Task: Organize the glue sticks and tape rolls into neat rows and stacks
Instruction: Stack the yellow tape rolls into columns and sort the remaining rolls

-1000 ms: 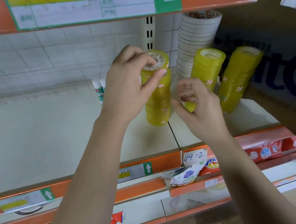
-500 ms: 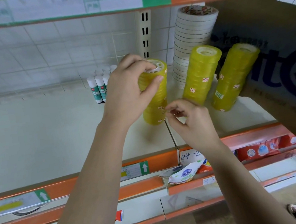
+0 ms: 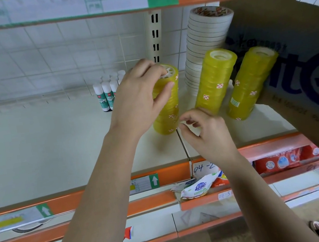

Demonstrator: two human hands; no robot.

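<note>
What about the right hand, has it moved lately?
Yes. The right hand slid left, off the middle tape stack toward the left tape stack the left hand grips.

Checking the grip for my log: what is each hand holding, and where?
Left hand grips the yellow tape stack around its top; right hand appears empty.

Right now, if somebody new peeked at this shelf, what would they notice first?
Probably the left hand gripping the top of a bright yellow tape stack mid-shelf, with the right hand curled by its base. Two more yellow stacks stand to its right, a tall white tape stack rises behind, and glue sticks huddle at the back left.
</note>
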